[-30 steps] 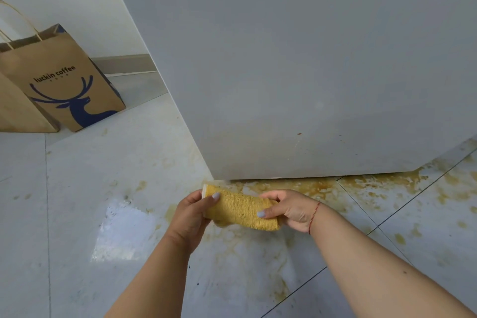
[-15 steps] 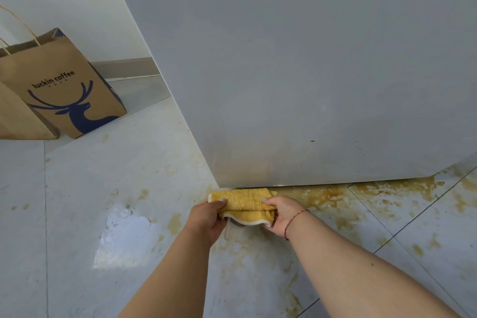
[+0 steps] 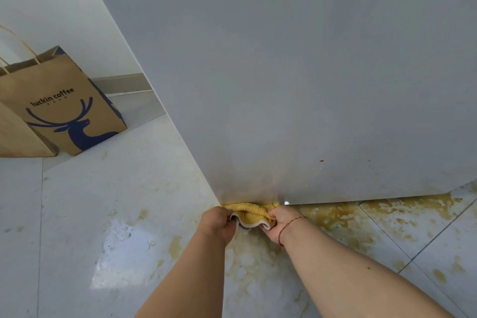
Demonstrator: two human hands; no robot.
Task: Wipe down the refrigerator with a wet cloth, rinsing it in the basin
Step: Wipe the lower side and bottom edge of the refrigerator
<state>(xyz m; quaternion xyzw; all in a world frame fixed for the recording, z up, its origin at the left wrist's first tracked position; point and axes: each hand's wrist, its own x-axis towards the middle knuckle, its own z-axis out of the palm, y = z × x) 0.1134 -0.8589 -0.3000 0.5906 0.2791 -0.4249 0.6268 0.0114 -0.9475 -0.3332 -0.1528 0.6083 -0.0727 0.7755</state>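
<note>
head | both hands grasp cloth [image 3: 254,212] at refrigerator [image 3: 296,80] base | floor [image 3: 108,201] tiles yellow-stained

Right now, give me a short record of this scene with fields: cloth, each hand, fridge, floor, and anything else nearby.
cloth: yellow cloth, bunched, at the bottom edge of the fridge near its left corner
left hand: left hand grips the cloth's left end
right hand: right hand grips the cloth's right end
fridge: grey refrigerator, small brown specks low on the panel
floor: tiled floor, yellow-brown stains near the base
nearby: paper bag standing at left
</note>
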